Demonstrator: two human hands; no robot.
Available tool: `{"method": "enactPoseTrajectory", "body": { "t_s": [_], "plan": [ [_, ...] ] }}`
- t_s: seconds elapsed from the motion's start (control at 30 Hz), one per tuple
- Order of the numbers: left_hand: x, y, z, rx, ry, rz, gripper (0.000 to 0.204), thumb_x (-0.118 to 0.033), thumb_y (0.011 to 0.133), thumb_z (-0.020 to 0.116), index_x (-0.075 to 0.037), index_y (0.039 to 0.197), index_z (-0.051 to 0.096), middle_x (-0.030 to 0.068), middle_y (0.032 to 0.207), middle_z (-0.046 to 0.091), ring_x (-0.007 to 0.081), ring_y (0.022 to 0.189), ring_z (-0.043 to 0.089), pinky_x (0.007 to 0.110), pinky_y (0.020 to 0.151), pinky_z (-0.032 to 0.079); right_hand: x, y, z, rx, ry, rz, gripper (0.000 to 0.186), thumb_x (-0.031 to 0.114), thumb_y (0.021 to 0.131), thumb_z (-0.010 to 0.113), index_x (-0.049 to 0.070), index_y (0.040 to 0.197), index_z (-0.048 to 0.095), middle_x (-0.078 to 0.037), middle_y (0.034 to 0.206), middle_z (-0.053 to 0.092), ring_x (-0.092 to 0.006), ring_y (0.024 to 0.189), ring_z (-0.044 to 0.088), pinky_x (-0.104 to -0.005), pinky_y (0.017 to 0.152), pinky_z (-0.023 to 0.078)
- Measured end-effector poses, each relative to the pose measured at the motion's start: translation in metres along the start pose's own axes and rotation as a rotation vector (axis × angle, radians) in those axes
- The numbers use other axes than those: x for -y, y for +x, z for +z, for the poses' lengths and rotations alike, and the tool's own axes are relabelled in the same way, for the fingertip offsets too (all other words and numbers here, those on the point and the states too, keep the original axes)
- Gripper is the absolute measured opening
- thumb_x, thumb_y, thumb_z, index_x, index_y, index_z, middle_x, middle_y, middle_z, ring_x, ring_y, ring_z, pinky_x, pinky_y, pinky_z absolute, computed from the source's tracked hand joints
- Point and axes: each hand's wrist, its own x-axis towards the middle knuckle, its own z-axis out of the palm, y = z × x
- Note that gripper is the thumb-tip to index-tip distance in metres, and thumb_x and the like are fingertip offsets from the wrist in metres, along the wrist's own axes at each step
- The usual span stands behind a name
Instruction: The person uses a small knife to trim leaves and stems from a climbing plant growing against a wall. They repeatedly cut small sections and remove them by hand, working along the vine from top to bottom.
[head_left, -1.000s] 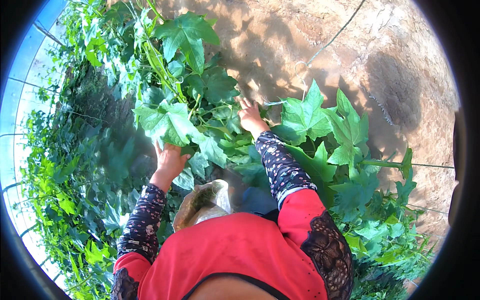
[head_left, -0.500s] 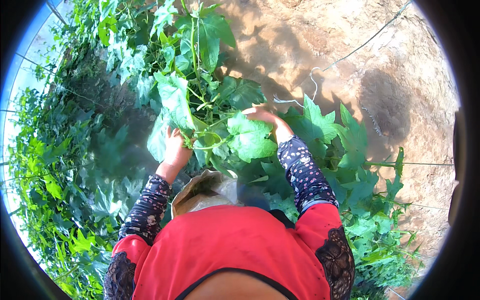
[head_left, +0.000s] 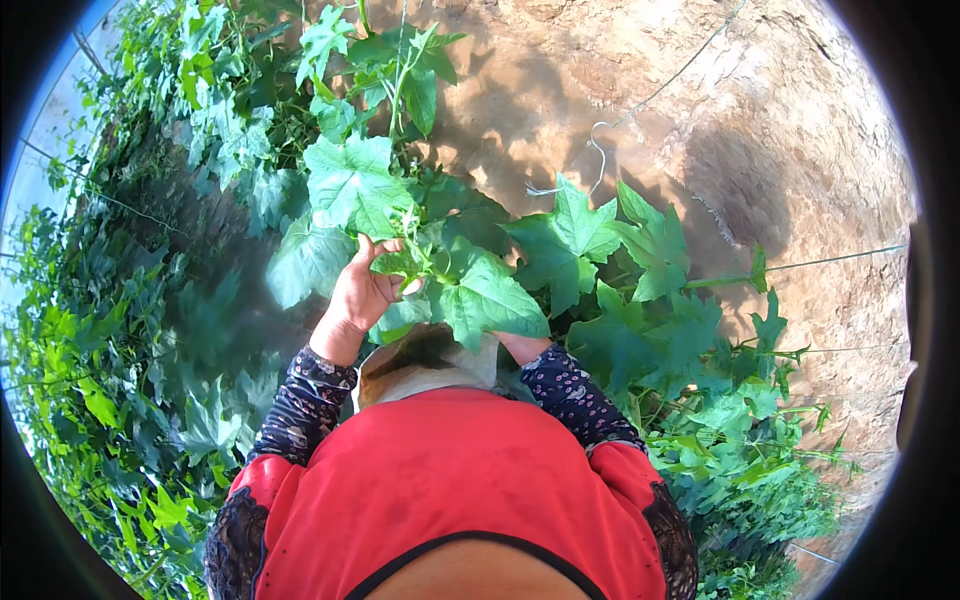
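Note:
A green climbing vine [head_left: 425,265] with broad lobed leaves hangs in front of me. My left hand [head_left: 365,292] has its fingers bent round the vine's leafy stem, with the thumb side up. One large leaf [head_left: 490,300] spreads over my right hand [head_left: 522,346], so only the wrist and the edge of the palm show; its fingers are hidden. Just above my left hand another pale green leaf [head_left: 355,185] catches the sun. Between my forearms, against my red top, is an open beige bag [head_left: 430,365], its mouth partly covered by leaves.
Dense vines [head_left: 90,370] fill the left side, and more foliage [head_left: 700,430] grows at the lower right. Thin wires [head_left: 840,260] and a string with a frayed white end [head_left: 600,150] cross in front of brown, uneven earth [head_left: 640,60].
My right hand has come down and inward, going from the top of a leaf to beneath it. The vine tip has shifted slightly right in my left hand's fingers. The view has moved a little.

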Motion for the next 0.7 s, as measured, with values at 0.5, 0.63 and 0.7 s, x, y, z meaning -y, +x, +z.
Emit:
{"method": "enactPoseTrajectory", "body": {
  "t_s": [0.5,0.63,0.7],
  "plan": [
    [0.050,0.103,0.008,0.456,2.245,0.397,0.027,-0.007,0.068,0.074,-0.004,0.093,0.067,0.0148,0.094,0.067,0.0356,0.095,0.063,0.043,0.082,0.052,-0.060,0.001,-0.032,-0.083,0.074,0.048,0.033,0.024,0.099,0.052,0.001,0.123,0.055,-0.012,0.116,0.060,-0.0239,0.105,0.061,-0.0386,0.093,0.052],
    [0.042,0.124,0.014,0.638,2.266,0.320,0.017,-0.009,0.069,0.072,-0.004,0.084,0.067,0.0194,0.081,0.066,0.0387,0.082,0.066,0.045,0.073,0.053,-0.070,0.003,-0.034,-0.068,-0.168,0.107,0.036,0.030,0.097,0.056,0.002,0.120,0.060,-0.009,0.109,0.065,-0.0192,0.102,0.062,-0.0345,0.091,0.050],
    [0.037,0.131,0.016,0.713,2.181,0.320,0.020,-0.015,0.073,0.072,-0.003,0.089,0.068,0.0218,0.080,0.065,0.0382,0.078,0.066,0.045,0.071,0.053,-0.072,0.004,-0.030,-0.110,-0.295,0.090,0.036,0.031,0.096,0.056,0.003,0.119,0.060,-0.008,0.107,0.066,-0.0179,0.099,0.061,-0.0337,0.088,0.049]
  ]
}}
